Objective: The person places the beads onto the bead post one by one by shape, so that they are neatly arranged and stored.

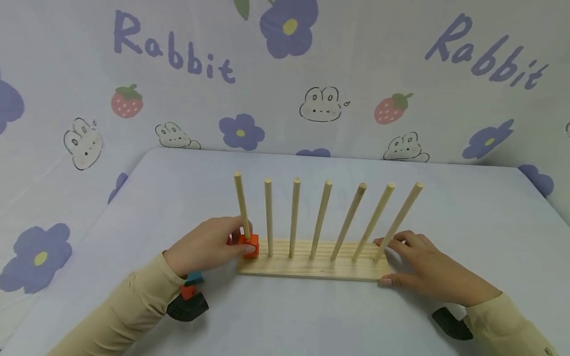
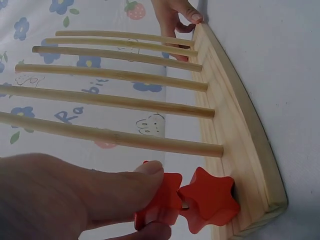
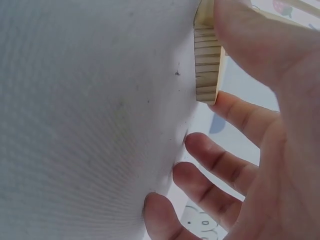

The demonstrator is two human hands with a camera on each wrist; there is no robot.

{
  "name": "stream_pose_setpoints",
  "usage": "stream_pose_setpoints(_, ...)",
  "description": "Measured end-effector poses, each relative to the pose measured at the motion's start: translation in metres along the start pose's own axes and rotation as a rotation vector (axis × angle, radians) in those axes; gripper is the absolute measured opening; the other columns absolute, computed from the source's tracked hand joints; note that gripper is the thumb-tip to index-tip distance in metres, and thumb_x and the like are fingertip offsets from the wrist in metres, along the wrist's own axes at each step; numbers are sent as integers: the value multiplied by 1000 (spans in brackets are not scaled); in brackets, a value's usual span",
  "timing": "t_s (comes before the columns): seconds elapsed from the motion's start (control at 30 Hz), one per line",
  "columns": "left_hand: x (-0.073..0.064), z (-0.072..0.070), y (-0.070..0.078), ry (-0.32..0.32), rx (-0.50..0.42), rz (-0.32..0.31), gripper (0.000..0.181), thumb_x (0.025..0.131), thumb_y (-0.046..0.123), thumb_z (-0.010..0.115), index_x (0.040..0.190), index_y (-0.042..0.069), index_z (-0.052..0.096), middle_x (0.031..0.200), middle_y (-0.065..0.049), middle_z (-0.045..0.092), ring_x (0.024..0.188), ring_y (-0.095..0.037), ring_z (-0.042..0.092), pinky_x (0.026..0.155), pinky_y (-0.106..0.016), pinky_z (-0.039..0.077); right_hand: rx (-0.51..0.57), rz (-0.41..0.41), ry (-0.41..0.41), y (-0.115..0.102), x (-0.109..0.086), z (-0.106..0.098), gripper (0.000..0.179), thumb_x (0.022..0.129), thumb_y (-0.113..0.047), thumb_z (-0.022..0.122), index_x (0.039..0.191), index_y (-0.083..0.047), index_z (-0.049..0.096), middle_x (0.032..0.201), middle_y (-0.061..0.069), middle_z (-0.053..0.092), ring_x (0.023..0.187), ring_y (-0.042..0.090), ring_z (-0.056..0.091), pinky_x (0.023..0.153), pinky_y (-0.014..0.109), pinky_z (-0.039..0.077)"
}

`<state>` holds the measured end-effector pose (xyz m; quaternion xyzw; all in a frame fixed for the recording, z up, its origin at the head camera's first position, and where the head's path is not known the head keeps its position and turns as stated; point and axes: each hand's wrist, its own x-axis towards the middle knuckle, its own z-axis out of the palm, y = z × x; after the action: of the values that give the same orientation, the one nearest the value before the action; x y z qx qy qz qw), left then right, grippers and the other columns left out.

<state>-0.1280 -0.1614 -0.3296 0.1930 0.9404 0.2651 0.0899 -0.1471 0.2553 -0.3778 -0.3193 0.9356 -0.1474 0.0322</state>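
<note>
A wooden board (image 1: pixel 307 268) with a row of several upright wooden pegs (image 1: pixel 295 217) lies on the table. At its left end, my left hand (image 1: pixel 207 247) pinches a red block (image 2: pixel 167 197) between thumb and fingers, around the leftmost peg (image 1: pixel 242 205). Beneath that block in the left wrist view, a red star-shaped block (image 2: pixel 211 200) sits against the board, at the foot of the same peg. My right hand (image 1: pixel 429 269) holds the board's right end, thumb at the front corner and index finger at the back; its other fingers are spread away from the wood.
Under the left forearm lie a small blue piece (image 1: pixel 194 278) and a red piece (image 1: pixel 188 291), partly hidden. Black curved pieces show by the left wrist (image 1: pixel 188 307) and right wrist (image 1: pixel 451 324). A patterned cloth (image 1: pixel 271 94) hangs behind the white table (image 1: pixel 320 316).
</note>
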Motion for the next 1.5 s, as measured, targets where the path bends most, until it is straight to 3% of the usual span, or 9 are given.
stream_pose_setpoints(0.23, -2, 0, -4, 0, -6, -14, 21, 85, 25, 73, 100, 18, 61, 70, 5, 54, 60, -12, 46, 54, -25, 39, 1, 14, -10, 0, 3, 0, 66, 79, -64, 61, 134, -28, 53, 116, 0, 49, 106, 22, 47, 84, 45, 46)
stream_pose_setpoints(0.43, 1, 1, -7, -60, 33, -31, 26, 82, 31, 75, 98, 18, 59, 67, 4, 52, 58, -11, 46, 54, -25, 38, 14, 51, -22, -1, 1, 0, 68, 79, -65, 61, 135, -28, 52, 119, 1, 48, 108, 24, 46, 84, 47, 45)
stream_pose_setpoints(0.53, -2, -8, -8, -81, 57, -28, 32, 82, 32, 76, 105, 17, 59, 69, 3, 51, 61, -11, 47, 56, -26, 40, 14, 45, -19, 0, -1, 0, 68, 79, -64, 61, 136, -29, 51, 119, 1, 48, 109, 25, 45, 84, 47, 45)
stream_pose_setpoints(0.67, -12, -32, -11, -51, 84, -51, 39, 84, 30, 73, 118, 16, 58, 78, 0, 52, 65, -13, 47, 58, -29, 41, 10, 35, -9, 1, -1, 3, 68, 79, -63, 62, 136, -30, 50, 118, 1, 48, 108, 24, 45, 84, 47, 45)
stream_pose_setpoints(0.87, -24, -61, -20, -15, 101, -80, 42, 86, 33, 71, 121, 13, 57, 86, -3, 54, 67, -15, 49, 57, -30, 43, 6, 39, -4, 1, 0, 4, 68, 78, -64, 63, 135, -29, 51, 117, 1, 48, 108, 24, 46, 84, 46, 44)
stream_pose_setpoints(1.23, -25, -68, -25, -78, 121, -58, 40, 90, 39, 65, 122, 15, 58, 87, 1, 59, 71, -11, 53, 62, -29, 45, -27, 14, 20, 1, 1, 2, 66, 79, -59, 66, 135, -27, 51, 117, 2, 48, 106, 25, 47, 82, 47, 45)
stream_pose_setpoints(1.5, -31, -75, -26, -73, 139, -98, 35, 92, 38, 62, 122, 20, 57, 95, -1, 61, 76, -14, 55, 64, -28, 47, -3, 14, 21, 2, 1, 5, 64, 80, -54, 68, 133, -22, 53, 118, 3, 48, 107, 27, 46, 83, 48, 44)
